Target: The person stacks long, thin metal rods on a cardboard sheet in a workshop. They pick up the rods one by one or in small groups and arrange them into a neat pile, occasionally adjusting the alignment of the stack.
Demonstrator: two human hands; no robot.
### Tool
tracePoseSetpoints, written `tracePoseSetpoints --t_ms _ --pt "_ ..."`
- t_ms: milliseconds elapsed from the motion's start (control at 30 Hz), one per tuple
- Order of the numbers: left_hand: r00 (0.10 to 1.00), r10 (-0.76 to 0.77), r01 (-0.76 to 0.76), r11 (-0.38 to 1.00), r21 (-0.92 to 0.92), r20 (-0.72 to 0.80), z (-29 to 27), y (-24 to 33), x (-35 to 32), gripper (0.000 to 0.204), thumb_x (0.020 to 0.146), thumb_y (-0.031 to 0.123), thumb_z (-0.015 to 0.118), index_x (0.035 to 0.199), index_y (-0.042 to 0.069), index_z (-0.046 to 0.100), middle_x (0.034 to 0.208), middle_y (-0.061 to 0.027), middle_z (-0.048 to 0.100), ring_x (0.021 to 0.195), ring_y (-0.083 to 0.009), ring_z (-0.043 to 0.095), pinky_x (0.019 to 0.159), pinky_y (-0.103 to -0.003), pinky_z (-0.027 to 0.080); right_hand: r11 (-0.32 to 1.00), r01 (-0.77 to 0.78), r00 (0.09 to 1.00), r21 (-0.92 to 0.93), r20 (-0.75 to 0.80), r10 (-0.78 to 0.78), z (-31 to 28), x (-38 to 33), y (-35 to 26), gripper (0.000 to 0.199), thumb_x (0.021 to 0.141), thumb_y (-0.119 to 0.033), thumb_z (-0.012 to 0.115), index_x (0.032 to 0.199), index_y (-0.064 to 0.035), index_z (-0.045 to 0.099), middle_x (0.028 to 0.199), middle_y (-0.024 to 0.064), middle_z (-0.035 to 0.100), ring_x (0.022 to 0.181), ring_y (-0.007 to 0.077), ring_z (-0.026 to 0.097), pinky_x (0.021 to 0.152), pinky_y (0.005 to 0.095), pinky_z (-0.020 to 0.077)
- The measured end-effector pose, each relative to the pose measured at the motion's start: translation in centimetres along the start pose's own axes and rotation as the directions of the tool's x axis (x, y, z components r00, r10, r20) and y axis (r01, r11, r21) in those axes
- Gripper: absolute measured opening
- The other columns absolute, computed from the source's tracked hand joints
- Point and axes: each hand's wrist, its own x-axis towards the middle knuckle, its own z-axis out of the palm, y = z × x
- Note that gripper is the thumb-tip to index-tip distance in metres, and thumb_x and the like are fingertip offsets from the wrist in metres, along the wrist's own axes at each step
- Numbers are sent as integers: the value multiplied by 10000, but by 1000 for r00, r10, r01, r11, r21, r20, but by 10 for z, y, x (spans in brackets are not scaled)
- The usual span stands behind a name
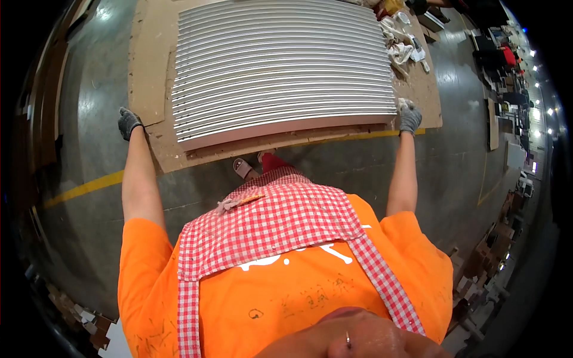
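A stack of long, ridged white strips (280,65) lies side by side on a brown board (149,71) in front of me. My left hand (129,123), in a grey glove, is at the board's left edge with its fingers curled. What it holds, if anything, is hidden. My right hand (409,117), also gloved in grey, is at the near right corner of the strips, above the board. Its fingers are bent in, with something whitish at their tips that I cannot make out.
Crumpled whitish cloths (399,45) lie on the board right of the strips. Another person's dark-gloved hand (418,6) shows at the far right. A yellow floor line (89,190) runs beneath the board. Brown panels (51,89) stand at the left, and cluttered benches line the right.
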Motion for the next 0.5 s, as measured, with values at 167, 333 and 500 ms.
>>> tracePoseSetpoints --t_ms 167,333,500 --pt "999 -13 14 1000 10 -31 -1 -5 4 723 970 595 323 1120 2 709 1169 -232 681 1110 -395 642 937 -505 487 984 101 994 -145 54 -94 7 -34 -47 246 805 -186 775 979 -14 743 864 87 736 759 176 657 747 328 520" --pt "999 27 -27 1000 2 -17 5 5 -4 715 968 589 332 1101 0 715 1149 -229 689 1101 -396 645 928 -507 488 942 92 990 -322 -70 -121 -6 -18 -17 262 795 -158 752 1000 4 735 923 132 744 825 233 691 792 347 527" --pt "999 -3 2 1000 -7 -38 -1 -1 -2 704 962 581 349 1093 -5 716 1143 -231 690 1094 -398 648 926 -513 485 995 100 995 -23 20 -99 3 -29 -26 272 792 -125 743 1024 16 733 952 172 737 861 252 700 806 344 534"
